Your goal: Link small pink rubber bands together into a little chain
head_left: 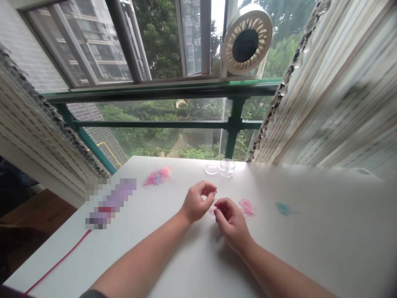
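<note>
My left hand [197, 201] and my right hand [230, 220] meet over the middle of the white table [173, 265]. Both are curled in a pinch, fingertips almost touching. Whatever they pinch is too small to name; a faint pink bit shows between them. A small pile of pink thread-like pieces [247, 207] lies just right of my right hand. Further right lies a small teal piece [283, 208].
A pink and blue fluffy heap [157, 176] lies at the table's far left. Two small clear round dishes [221, 167] stand at the far edge by the green railing. A red cord [56, 263] runs along the left edge. Curtains hang on both sides; a fan sits on the sill.
</note>
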